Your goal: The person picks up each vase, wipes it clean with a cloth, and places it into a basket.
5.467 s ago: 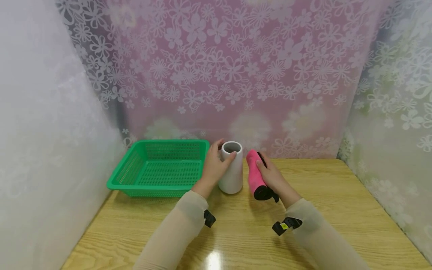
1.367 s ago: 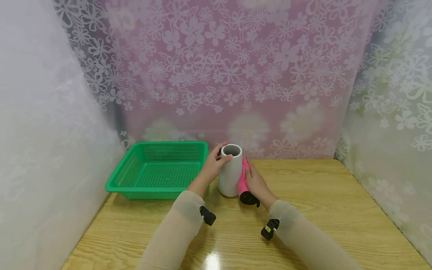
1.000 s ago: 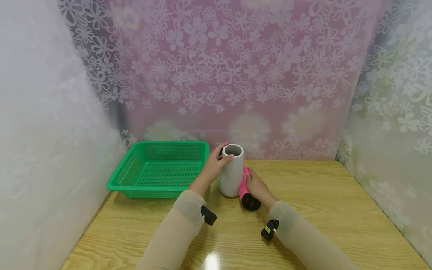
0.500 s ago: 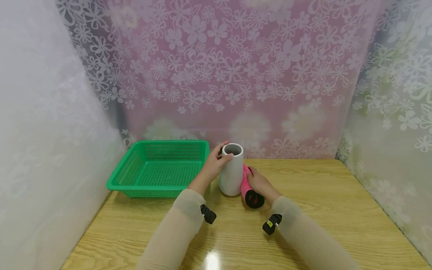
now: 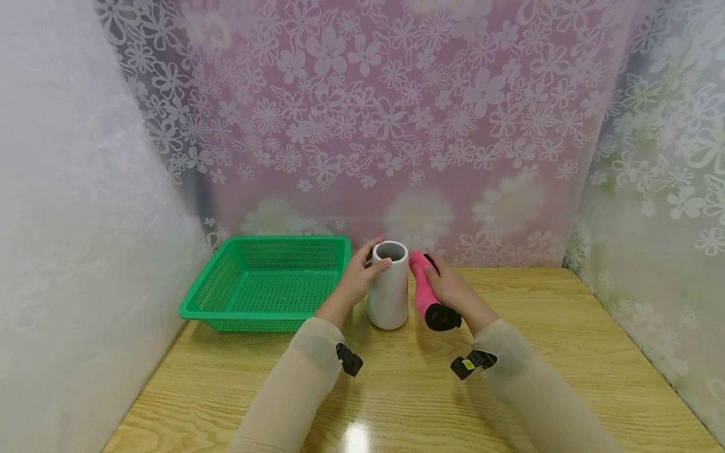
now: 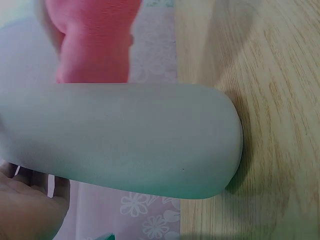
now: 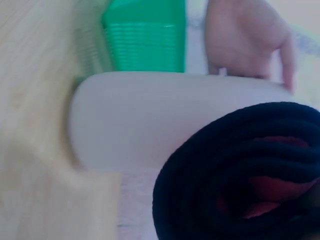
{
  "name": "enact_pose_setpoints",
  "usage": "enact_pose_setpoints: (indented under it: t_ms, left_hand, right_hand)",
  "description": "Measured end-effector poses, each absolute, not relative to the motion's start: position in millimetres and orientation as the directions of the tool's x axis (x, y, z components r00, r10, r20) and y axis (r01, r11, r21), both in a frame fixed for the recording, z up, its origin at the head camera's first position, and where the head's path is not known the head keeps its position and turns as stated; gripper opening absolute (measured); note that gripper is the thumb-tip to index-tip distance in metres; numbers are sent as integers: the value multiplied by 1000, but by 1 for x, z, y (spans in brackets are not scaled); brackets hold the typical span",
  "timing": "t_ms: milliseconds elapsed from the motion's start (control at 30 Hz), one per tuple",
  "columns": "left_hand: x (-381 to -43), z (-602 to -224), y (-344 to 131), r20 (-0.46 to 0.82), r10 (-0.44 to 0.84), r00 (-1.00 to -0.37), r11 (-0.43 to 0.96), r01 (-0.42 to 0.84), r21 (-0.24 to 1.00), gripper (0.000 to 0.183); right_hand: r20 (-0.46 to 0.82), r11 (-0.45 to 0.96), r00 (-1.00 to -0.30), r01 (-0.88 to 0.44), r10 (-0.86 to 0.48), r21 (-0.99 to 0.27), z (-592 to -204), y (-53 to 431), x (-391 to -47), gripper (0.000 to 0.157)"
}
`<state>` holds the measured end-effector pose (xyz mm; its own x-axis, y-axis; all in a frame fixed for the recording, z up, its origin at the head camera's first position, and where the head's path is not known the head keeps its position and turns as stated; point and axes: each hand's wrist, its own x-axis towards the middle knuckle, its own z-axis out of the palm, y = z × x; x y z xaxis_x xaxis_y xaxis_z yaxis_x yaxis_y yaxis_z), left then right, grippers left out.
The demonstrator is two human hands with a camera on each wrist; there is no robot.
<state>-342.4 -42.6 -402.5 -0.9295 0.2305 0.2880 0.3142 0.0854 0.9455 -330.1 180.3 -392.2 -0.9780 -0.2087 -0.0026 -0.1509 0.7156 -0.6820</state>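
A tall white vase (image 5: 388, 296) with a round open mouth stands upright on the wooden table. My left hand (image 5: 358, 277) grips it near the rim, thumb on the near side and fingers behind; some of those fingers show in the left wrist view below the vase (image 6: 125, 140). In my right hand (image 5: 450, 286) is a rolled pink cloth (image 5: 425, 289) with black edging, held tilted just right of the vase. The right wrist view looks into its black rolled end (image 7: 195, 165), where folded layers and pink inside show. Most of my right fingers are hidden behind the roll.
A green plastic basket (image 5: 266, 318) with perforated sides sits left of the vase, close to my left hand. Behind the table (image 5: 396, 396) hangs a pink floral curtain (image 5: 362, 126), with pale sheets along both sides.
My right hand has lifted the pink cloth roll up and to the right, away from the vase's side it overlapped earlier. My left hand and the vase have stayed put.
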Motion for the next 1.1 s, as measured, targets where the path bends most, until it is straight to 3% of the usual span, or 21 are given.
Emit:
enact_pose_setpoints:
  t_ms: [367, 733, 1100]
  left_hand:
    - [-342, -403, -42, 300, 235, -925, 82, 326, 942, 57]
    - [-341, -403, -42, 289, 231, -929, 86, 316, 945, 59]
    - [-340, -403, -43, 285, 237, -929, 86, 312, 946, 58]
  right_hand:
    - [155, 673, -962, -269, -226, -689, -355, 176, -313, 60]
    - [193, 622, -955, -294, -226, -725, -344, 169, -307, 63]
    - [460, 589, -866, -480, -198, -650, -361, 156, -311, 59]
